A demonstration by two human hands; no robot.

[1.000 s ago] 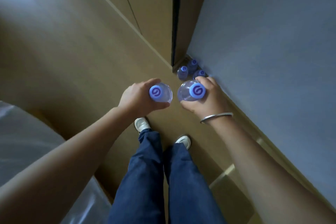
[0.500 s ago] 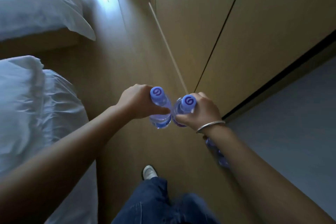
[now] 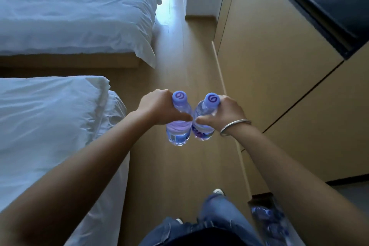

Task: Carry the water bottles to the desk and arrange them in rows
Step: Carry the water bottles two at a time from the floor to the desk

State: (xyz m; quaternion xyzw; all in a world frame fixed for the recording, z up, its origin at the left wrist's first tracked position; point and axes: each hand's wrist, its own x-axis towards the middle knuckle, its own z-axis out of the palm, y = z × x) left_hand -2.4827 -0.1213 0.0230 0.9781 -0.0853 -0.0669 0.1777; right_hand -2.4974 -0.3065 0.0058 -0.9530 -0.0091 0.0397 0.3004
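the view has swung from the floor corner toward 2 white-sheeted beds (image 3: 69, 16); the remaining purple-capped plastic water bottles (image 3: 267, 217) now lie behind, bottom right.

text: none legible | caps (image 3: 180, 97): purple swirl logo only | bottle label (image 3: 177, 136): too blurred

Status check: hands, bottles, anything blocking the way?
Left hand grips one bottle, right hand grips another. Both upright, touching. Floor ahead open; beds left.
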